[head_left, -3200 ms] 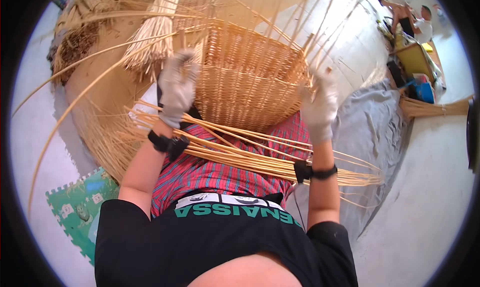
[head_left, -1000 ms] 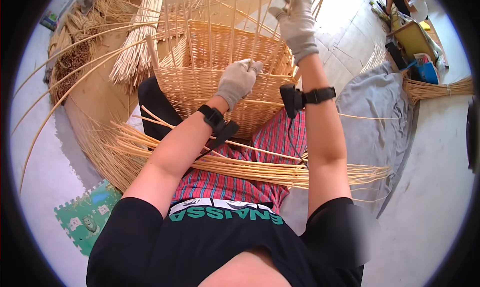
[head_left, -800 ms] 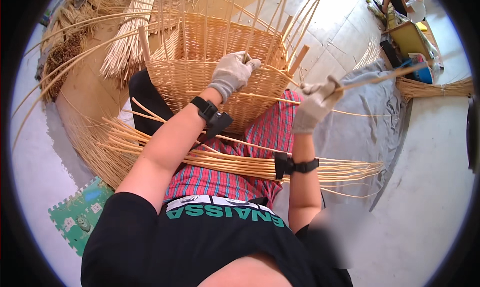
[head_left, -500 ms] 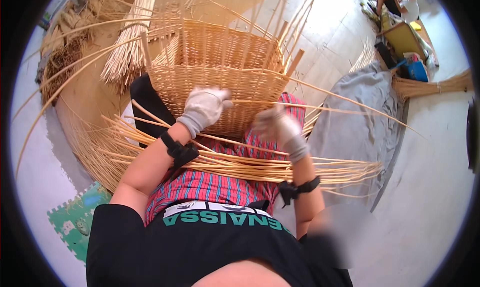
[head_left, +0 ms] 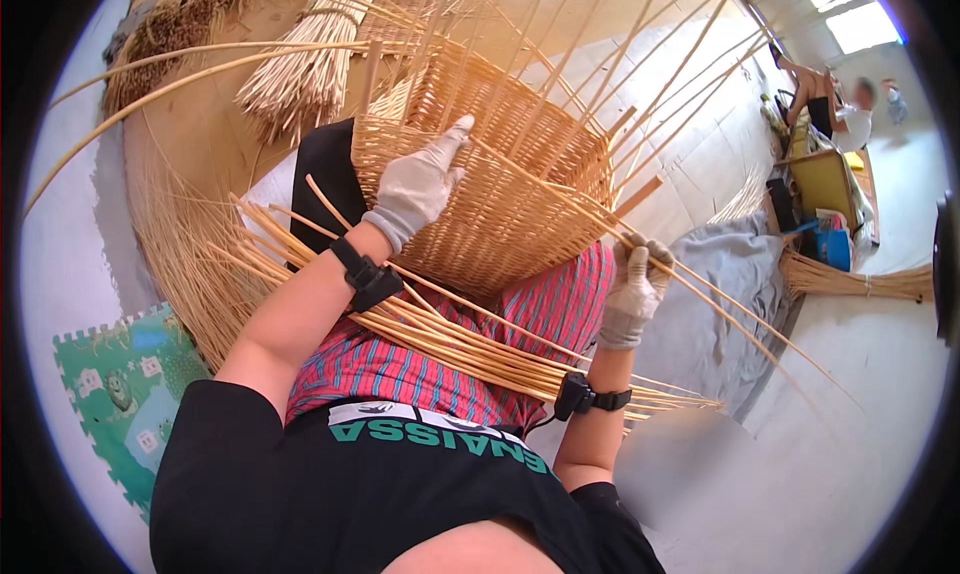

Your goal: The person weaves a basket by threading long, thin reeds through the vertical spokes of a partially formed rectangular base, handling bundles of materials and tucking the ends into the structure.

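Note:
A half-woven wicker basket (head_left: 480, 199) rests tilted on my lap, with tall upright stakes (head_left: 560, 69) rising from its rim. My left hand (head_left: 415, 186), in a pale work glove, holds its near wall, the fingertips up at the rim. At the right end of that wall my right hand (head_left: 638, 284), gloved too, is closed on thin wicker rods (head_left: 745, 319), whose free ends trail off to the lower right. A bundle of loose rods (head_left: 470, 359) lies across my thighs below the basket.
A tied bundle of pale rods (head_left: 305, 69) stands behind the basket at the left. Grey cloth (head_left: 715, 284) covers the floor at the right, near another rod bundle (head_left: 860, 279) and a blue container (head_left: 833, 249). Another person (head_left: 850, 124) sits far right. A green foam mat (head_left: 120, 394) lies lower left.
The basket has turned, its right end dropping. My right hand has moved right and now grips the rods. My left hand has shifted up to the rim.

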A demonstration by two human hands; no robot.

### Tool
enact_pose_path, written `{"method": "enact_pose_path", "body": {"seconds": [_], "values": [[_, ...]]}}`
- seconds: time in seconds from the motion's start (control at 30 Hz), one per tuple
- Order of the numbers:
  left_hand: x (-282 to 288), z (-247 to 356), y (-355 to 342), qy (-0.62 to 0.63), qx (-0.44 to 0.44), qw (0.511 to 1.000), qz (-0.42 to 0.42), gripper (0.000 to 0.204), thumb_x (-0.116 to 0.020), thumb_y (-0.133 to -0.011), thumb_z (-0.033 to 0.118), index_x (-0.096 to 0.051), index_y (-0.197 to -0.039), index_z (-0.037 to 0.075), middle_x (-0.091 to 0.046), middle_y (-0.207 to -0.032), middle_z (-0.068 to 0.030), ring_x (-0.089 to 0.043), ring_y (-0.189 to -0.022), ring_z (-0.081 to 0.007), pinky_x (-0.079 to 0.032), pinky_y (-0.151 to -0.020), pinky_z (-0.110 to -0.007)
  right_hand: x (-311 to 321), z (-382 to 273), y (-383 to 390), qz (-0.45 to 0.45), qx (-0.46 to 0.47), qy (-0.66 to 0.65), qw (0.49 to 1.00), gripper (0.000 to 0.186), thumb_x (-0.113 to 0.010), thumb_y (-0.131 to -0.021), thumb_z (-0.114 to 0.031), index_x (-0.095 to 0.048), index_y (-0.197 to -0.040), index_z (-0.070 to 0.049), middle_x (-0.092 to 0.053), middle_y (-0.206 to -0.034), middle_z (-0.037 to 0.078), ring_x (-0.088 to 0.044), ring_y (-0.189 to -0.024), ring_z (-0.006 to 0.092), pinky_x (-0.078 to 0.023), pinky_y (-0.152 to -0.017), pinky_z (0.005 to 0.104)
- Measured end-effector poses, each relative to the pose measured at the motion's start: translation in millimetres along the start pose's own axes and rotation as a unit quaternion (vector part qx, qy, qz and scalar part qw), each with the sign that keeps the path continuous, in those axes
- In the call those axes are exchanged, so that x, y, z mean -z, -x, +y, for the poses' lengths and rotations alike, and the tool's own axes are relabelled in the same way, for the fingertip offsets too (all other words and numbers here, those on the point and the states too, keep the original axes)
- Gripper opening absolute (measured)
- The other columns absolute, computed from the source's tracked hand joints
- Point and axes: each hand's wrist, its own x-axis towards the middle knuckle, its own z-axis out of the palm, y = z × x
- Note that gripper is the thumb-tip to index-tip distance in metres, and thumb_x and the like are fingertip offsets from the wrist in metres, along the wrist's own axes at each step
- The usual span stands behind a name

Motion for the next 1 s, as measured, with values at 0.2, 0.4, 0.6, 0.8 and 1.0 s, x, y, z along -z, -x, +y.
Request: {"method": "enact_pose_path", "body": {"seconds": [0.2,0.4,0.6,0.8,1.0], "values": [[3.3,-4.9,0.4,0.056,-0.020,0.998,0.005,0.071,-0.067,-0.095,0.010,-0.035,-0.157,0.023,-0.067,-0.134,-0.0029,-0.069,-0.107,-0.0312,-0.056,-0.089,-0.038,8.8,-11.3,-1.8,-0.028,-0.016,0.013,0.999,0.015,-0.057,-0.104,-0.007,-0.060,-0.119,-0.008,-0.069,-0.112,0.012,-0.068,-0.109,0.0251,-0.059,-0.095,0.0378],[-5.4,1.3,-21.4,0.107,-0.136,0.975,0.141,0.060,-0.068,-0.097,0.014,-0.044,-0.152,0.015,-0.070,-0.127,-0.0117,-0.072,-0.099,-0.0256,-0.058,-0.082,-0.033,2.6,-1.1,-20.0,-0.012,-0.067,0.083,0.994,0.012,-0.059,-0.103,-0.005,-0.056,-0.114,-0.005,-0.069,-0.110,0.012,-0.069,-0.104,0.0241,-0.061,-0.089,0.0369],[-21.0,45.9,-58.7,0.319,0.128,0.902,-0.262,0.032,-0.063,-0.103,0.032,-0.063,-0.120,0.005,-0.071,-0.098,-0.0093,-0.070,-0.064,-0.0138,-0.056,-0.052,-0.030,-20.6,-6.6,-39.5,-0.005,-0.091,0.103,0.990,0.011,-0.063,-0.101,-0.004,-0.060,-0.111,-0.005,-0.070,-0.105,0.011,-0.070,-0.099,0.0204,-0.062,-0.080,0.0325],[-38.7,63.8,-38.4,0.317,0.110,0.937,-0.096,0.042,-0.059,-0.104,0.045,-0.068,-0.103,0.003,-0.061,-0.062,-0.0029,-0.058,-0.043,-0.0102,-0.045,-0.040,-0.027,-166.9,5.6,-136.3,-0.172,0.242,0.424,0.856,0.031,-0.063,-0.096,-0.009,-0.060,-0.127,-0.005,-0.067,-0.119,0.014,-0.067,-0.089,0.0191,-0.056,-0.080,0.0339],[-29.5,53.0,-45.2,0.271,0.137,0.942,-0.142,0.050,-0.059,-0.102,0.050,-0.070,-0.110,0.001,-0.070,-0.072,-0.0087,-0.060,-0.046,-0.0125,-0.048,-0.045,-0.030,-107.4,26.6,-97.1,-0.119,0.282,0.450,0.839,0.027,-0.049,-0.103,-0.005,-0.051,-0.130,-0.005,-0.068,-0.106,0.014,-0.070,-0.089,0.0180,-0.058,-0.075,0.0338]]}}
